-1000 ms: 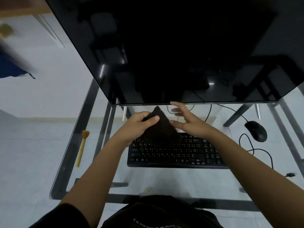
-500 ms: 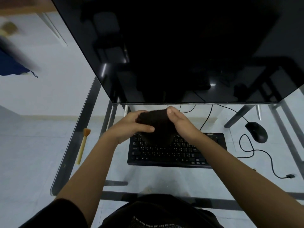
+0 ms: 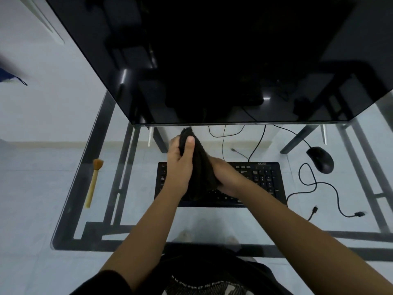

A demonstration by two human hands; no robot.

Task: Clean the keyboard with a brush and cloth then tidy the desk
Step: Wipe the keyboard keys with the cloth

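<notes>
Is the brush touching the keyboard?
Apart. The head view shows the brush lying left of the keyboard, with bare desk between them.

Big dark monitor (image 3: 212, 60) fills the top of the view, screen off, only dim reflections on it. Off to the right sits a black mouse (image 3: 320, 159), its cord (image 3: 293, 134) running up and under the monitor's lower edge. Just beside the mouse, a loose black cable (image 3: 306, 182) loops about and ends in a plug (image 3: 359, 213). More thin wires (image 3: 223, 143) hang below the monitor. Pale floor tiles (image 3: 32, 177) beneath, something blue (image 3: 8, 76) at the far left edge.
</notes>
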